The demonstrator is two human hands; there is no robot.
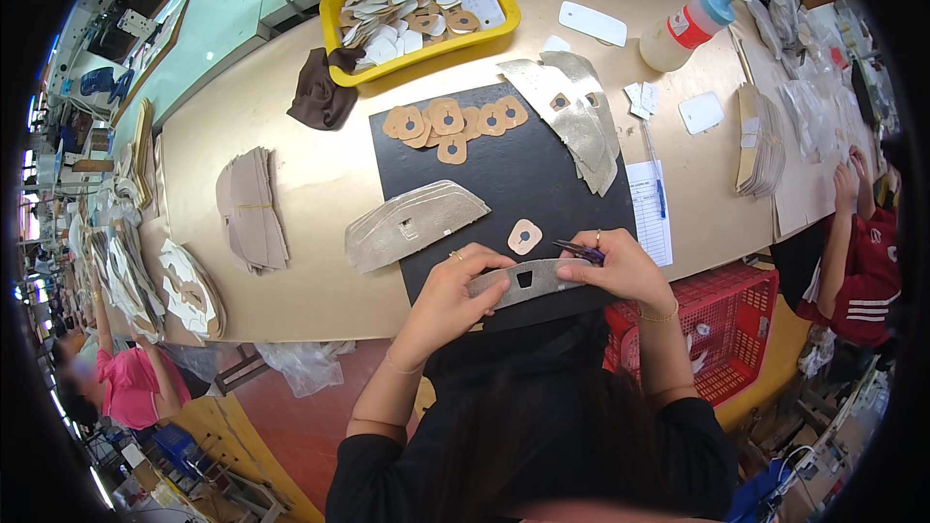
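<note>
My left hand (453, 289) and my right hand (618, 267) hold the two ends of a silver-grey curved piece (525, 281) with a small cut-out hole, over the near edge of a black mat (523, 174). My right hand also grips purple-handled tweezers (579, 251). Just beyond the piece lies one tan patch with a dark centre (524, 236). A stack of the same silver pieces (412, 223) rests at the mat's left. A row of tan patches (453, 123) lies at the mat's far edge, and more silver pieces (579, 116) at its far right.
A yellow tray (334, 24) of patches and white backings stands at the back, a dark cloth (322, 95) beside it. A capped bottle (686, 29), white cards, a form with a pen (652, 208) and stacked beige parts (254, 208) lie around. A red basket (731, 320) sits at right. Other people work nearby.
</note>
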